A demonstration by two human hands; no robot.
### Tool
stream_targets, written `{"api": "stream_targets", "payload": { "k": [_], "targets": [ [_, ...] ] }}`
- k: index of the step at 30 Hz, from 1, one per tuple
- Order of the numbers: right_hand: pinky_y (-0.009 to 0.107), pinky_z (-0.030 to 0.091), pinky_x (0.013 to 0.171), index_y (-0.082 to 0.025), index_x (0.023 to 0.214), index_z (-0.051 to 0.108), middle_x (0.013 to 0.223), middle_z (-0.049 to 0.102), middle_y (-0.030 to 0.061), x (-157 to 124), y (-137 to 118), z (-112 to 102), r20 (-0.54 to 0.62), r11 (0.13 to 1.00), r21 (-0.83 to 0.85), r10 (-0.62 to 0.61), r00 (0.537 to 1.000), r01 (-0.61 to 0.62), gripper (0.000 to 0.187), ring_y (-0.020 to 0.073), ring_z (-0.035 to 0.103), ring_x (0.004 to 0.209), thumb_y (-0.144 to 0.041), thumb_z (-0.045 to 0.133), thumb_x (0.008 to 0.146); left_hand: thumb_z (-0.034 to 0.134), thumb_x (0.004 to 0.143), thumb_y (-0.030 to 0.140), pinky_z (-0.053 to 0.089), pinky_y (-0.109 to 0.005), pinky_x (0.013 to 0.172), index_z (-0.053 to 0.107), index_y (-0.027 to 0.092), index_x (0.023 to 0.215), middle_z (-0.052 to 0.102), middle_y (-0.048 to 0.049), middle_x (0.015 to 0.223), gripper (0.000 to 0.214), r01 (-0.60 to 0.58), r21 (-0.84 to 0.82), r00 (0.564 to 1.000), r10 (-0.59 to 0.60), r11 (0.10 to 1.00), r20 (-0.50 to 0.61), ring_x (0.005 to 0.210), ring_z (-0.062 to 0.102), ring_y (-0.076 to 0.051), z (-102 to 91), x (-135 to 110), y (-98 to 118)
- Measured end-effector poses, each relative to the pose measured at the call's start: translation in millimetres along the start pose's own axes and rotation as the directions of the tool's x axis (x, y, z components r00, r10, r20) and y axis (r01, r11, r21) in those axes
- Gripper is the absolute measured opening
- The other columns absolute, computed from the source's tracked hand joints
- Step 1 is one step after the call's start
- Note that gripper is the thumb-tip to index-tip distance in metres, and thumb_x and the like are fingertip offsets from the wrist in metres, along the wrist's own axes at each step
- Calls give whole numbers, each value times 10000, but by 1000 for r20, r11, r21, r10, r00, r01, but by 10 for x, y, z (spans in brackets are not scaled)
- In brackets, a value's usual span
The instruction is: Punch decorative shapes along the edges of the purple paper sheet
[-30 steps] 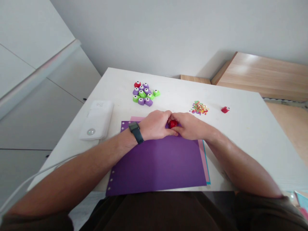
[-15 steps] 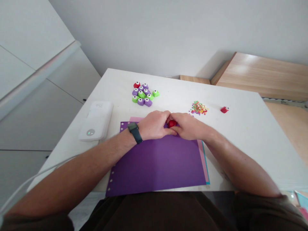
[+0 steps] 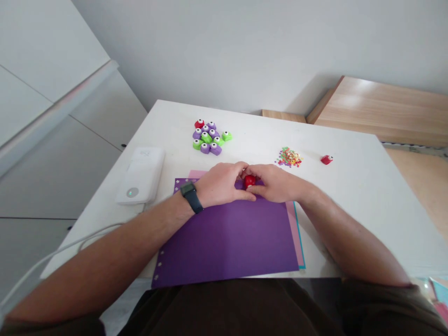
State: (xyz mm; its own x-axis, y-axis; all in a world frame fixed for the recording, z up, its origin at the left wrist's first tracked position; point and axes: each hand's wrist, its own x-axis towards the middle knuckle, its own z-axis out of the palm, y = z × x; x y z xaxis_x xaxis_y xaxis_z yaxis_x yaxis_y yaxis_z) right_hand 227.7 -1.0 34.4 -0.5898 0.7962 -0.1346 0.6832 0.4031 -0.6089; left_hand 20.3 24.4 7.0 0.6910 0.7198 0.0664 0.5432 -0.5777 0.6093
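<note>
My right hand (image 3: 280, 183) grips a small red craft punch (image 3: 249, 181) at the far edge of a purple sheet (image 3: 231, 238). From the other side, the curled fingers of my left hand (image 3: 222, 184) reach round the same punch. My left thumb lies stretched out on its near side, close to the right thumb; the far fingertips are partly hidden. Small star-shaped holes run along the sheet's left edge and its far left corner. Under it lie a pink sheet (image 3: 291, 215) and a blue-edged one (image 3: 303, 267).
Several purple, green and red craft punches (image 3: 206, 136) stand grouped at the back. Right of them are a pile of colourful paper cutouts (image 3: 289, 157) and a lone red punch (image 3: 326, 159). A white device (image 3: 142, 175) with a cable (image 3: 70, 243) sits at the left.
My left thumb has straightened and moved away from the punch, leaving more of the red body showing. The purple sheet's near left corner has shifted slightly left.
</note>
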Motion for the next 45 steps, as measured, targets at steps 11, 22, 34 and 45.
{"api": "stream_targets", "payload": {
  "k": [11, 22, 34, 45],
  "targets": [
    [294, 449, 823, -185, 1167, 649, 1039, 720, 55, -55, 100, -151, -6, 998, -43, 52, 999, -52, 289, 188, 642, 904, -299, 643, 902, 654, 913, 328, 533, -336, 850, 627, 206, 1280, 783, -59, 1079, 388, 31, 47, 999, -32, 998, 7, 1002, 734, -244, 9, 4, -97],
    [298, 466, 814, -203, 1165, 648, 1024, 726, 43, -80, 193, -214, -7, 998, 17, 68, 998, -68, 275, 183, 651, 894, -286, 632, 904, 644, 911, 318, 539, -333, 867, 649, 214, 1225, 797, -14, 1013, 331, 38, 16, 999, -38, 999, -6, 994, 742, -232, 40, -14, -108],
    [320, 480, 826, -210, 1167, 656, 1037, 731, 53, -86, 176, -239, 32, 995, 17, 94, 995, -94, 278, 200, 660, 904, -303, 632, 906, 623, 924, 334, 548, -334, 891, 687, 210, 1174, 800, -28, 1034, 287, 40, 4, 999, -40, 999, -9, 997, 749, -233, 39, -12, -106],
    [321, 487, 822, -214, 1161, 664, 1028, 736, 50, -92, 136, -254, 27, 996, 0, 85, 996, -85, 278, 199, 664, 895, -318, 636, 904, 589, 945, 337, 519, -310, 806, 754, 228, 1050, 793, -26, 970, 224, -24, 60, 1000, 24, 998, -12, 902, 743, -216, 31, 6, -111]
  ]
}}
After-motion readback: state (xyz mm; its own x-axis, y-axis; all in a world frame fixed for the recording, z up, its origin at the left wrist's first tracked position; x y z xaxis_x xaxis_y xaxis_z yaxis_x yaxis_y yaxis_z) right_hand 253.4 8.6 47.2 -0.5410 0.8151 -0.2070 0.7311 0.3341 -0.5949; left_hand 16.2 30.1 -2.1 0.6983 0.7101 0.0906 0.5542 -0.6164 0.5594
